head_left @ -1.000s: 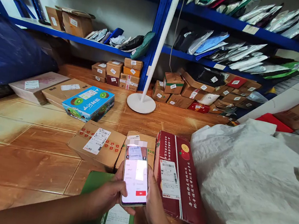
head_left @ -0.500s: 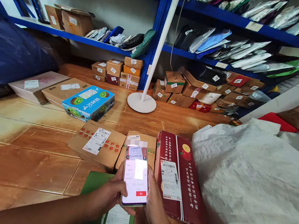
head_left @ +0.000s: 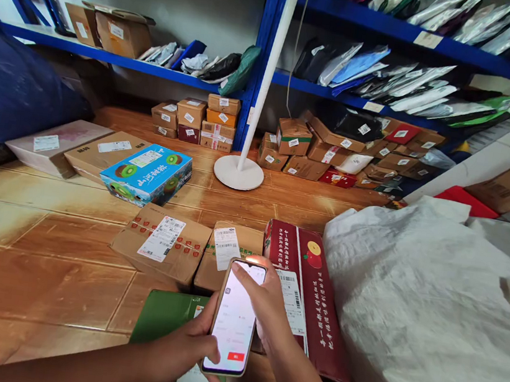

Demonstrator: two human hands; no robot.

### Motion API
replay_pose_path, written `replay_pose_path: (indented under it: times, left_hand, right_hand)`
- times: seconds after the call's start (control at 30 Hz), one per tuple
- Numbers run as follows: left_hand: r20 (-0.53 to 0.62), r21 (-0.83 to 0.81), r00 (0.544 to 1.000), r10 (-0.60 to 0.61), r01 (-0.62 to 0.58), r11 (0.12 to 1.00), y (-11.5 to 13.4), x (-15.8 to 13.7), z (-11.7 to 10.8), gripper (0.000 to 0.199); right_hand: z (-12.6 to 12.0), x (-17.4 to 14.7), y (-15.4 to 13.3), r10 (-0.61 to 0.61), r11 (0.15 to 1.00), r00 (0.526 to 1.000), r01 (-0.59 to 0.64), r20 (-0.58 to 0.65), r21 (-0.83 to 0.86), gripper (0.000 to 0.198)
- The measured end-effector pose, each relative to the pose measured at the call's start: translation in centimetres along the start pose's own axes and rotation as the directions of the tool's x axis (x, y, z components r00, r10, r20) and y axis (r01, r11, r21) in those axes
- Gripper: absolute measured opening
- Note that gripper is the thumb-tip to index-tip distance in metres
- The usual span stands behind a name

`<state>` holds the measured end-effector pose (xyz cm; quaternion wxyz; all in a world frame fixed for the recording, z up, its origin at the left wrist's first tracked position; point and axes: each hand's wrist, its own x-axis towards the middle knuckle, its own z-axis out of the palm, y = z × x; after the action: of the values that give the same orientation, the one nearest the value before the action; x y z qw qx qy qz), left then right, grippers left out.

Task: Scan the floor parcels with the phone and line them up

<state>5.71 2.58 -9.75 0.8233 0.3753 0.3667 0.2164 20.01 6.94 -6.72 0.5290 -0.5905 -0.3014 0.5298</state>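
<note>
A smartphone (head_left: 234, 323) with a lit, mostly white screen and a red button near its bottom is held upright in front of me. My left hand (head_left: 192, 342) grips its lower left side, thumb over the screen's bottom corner. Around its upper right edge is my right hand (head_left: 266, 299), thumb across the top of the screen and fingers behind. Below the phone lies a green box (head_left: 158, 319) with a label, partly hidden by my left arm. Beyond it sit a labelled brown carton (head_left: 219, 280), a wider brown carton (head_left: 135, 247) and a dark red fruit box (head_left: 321, 312).
A blue kiwi box (head_left: 149, 174) and two more cartons lie at the left. A white pole on a round base (head_left: 238, 172) stands before blue shelves (head_left: 125, 67) with parcels. At the right bulges a large white sack (head_left: 427, 314); a blue bag (head_left: 19, 85) is far left.
My right hand has moved up the phone, its thumb now across the top of the screen. The phone has shifted slightly down, uncovering the label on the middle brown carton.
</note>
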Motion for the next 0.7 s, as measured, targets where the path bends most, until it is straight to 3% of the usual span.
replay_pose_path:
  times: [0.2,0.33,0.47,0.6,0.7]
  left_hand:
    - [0.023,-0.06,1.0,0.001,0.0,0.998,0.1,0.0,-0.1,0.115]
    - [-0.01,-0.163,1.0,0.019,-0.02,0.986,0.4,-0.3,0.0,0.11]
    - [-0.02,-0.194,1.0,0.02,-0.024,0.981,0.5,-0.4,0.0,0.098]
    - [-0.025,-0.229,0.999,0.028,-0.033,0.973,0.0,-0.4,0.0,0.101]
    - [-0.016,-0.233,0.999,0.033,-0.035,0.972,-0.2,-0.4,-0.1,0.097]
  right_hand:
    - [-0.3,-1.1,0.3,-0.041,0.999,0.999,0.04,0.018,0.027,0.026]
    - [-0.8,-2.5,1.5,-0.015,1.0,0.992,0.015,0.129,0.003,0.018]
    - [-1.2,-3.2,2.7,0.003,0.999,0.981,0.003,0.193,-0.033,0.025]
    - [-0.9,-3.3,2.8,-0.045,0.994,0.981,0.064,0.188,-0.092,0.036]
    - [-1.1,-3.4,2.9,-0.006,0.996,0.975,0.025,0.221,-0.086,0.037]
